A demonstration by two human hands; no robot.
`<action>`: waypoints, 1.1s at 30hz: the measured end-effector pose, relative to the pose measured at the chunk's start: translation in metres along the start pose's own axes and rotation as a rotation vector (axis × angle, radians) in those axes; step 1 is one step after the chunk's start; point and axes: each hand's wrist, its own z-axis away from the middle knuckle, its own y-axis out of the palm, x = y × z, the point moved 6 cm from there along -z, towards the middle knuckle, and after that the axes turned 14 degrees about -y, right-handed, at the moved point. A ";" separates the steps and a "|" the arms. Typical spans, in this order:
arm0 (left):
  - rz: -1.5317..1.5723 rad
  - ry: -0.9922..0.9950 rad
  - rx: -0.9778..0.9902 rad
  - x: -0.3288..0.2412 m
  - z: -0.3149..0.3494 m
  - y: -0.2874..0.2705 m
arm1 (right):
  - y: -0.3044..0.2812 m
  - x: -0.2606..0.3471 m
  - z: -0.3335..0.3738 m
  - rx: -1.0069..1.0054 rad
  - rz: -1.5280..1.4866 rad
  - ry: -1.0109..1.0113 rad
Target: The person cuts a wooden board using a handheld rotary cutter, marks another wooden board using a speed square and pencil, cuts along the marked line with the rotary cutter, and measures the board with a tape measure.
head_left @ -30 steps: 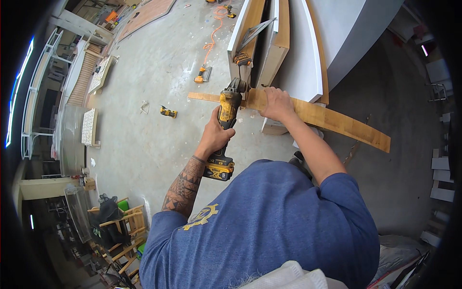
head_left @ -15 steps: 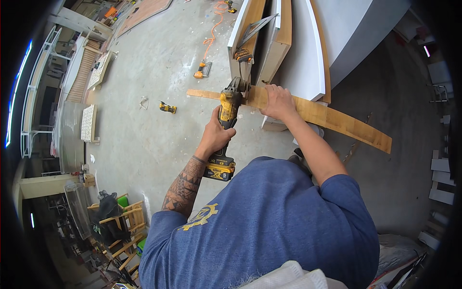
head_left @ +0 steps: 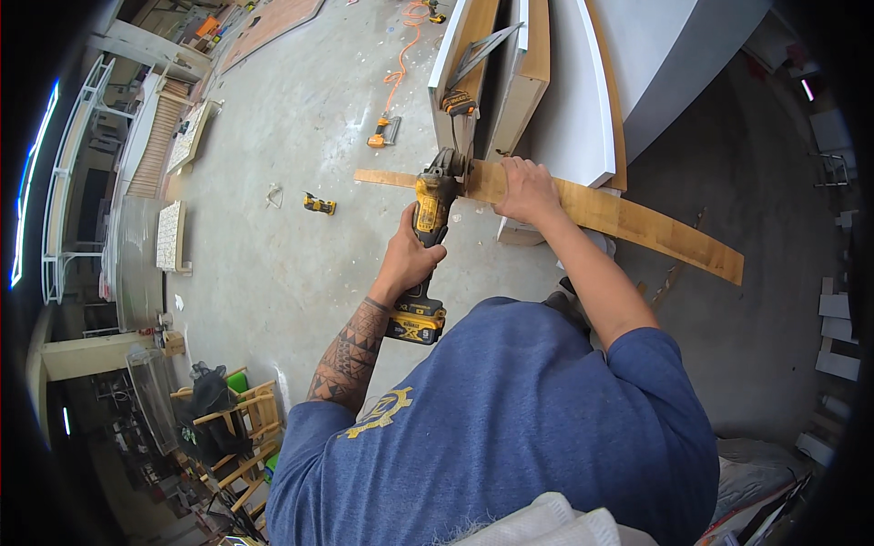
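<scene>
My left hand (head_left: 409, 257) is wrapped round the body of a yellow and black cordless angle grinder (head_left: 432, 205), its battery end toward me. The grinder's disc head lies against a long thin wooden strip (head_left: 619, 217), though the exact contact is hidden behind the tool. With fingers over its upper edge, my right hand (head_left: 530, 189) grips the strip just right of the grinder. The strip's narrow left end sticks out past the tool, and its wide end reaches far right.
Curved white and wood panels (head_left: 569, 100) stand just beyond the strip, with a tape measure (head_left: 459, 102) on one edge. On the concrete floor lie an orange nailer (head_left: 382, 133) with a hose and a yellow power tool (head_left: 319, 204). Wooden chairs (head_left: 241, 428) stand at lower left.
Almost nothing differs. The view has shifted very slightly; both hands keep their grips, and the grinder stays at the same place on the strip.
</scene>
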 end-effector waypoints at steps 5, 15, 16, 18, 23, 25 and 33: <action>-0.012 0.007 -0.018 -0.001 0.000 0.000 | 0.001 -0.001 0.000 -0.005 0.003 -0.001; -0.016 0.016 -0.013 0.003 -0.004 0.001 | 0.000 0.000 -0.001 0.024 0.006 0.006; -0.018 0.006 -0.009 0.003 -0.003 0.001 | 0.001 0.000 0.000 0.014 0.005 0.003; -0.020 -0.004 -0.006 0.003 -0.003 0.001 | 0.001 -0.001 -0.001 0.013 0.006 0.007; -0.025 -0.009 0.003 0.002 -0.003 0.001 | 0.003 -0.002 -0.001 0.024 0.009 0.016; -0.037 -0.015 -0.001 0.003 -0.003 0.001 | 0.003 -0.002 -0.001 0.016 0.018 0.012; -0.031 -0.006 -0.008 0.004 -0.003 0.001 | 0.003 -0.002 -0.001 0.021 0.014 0.013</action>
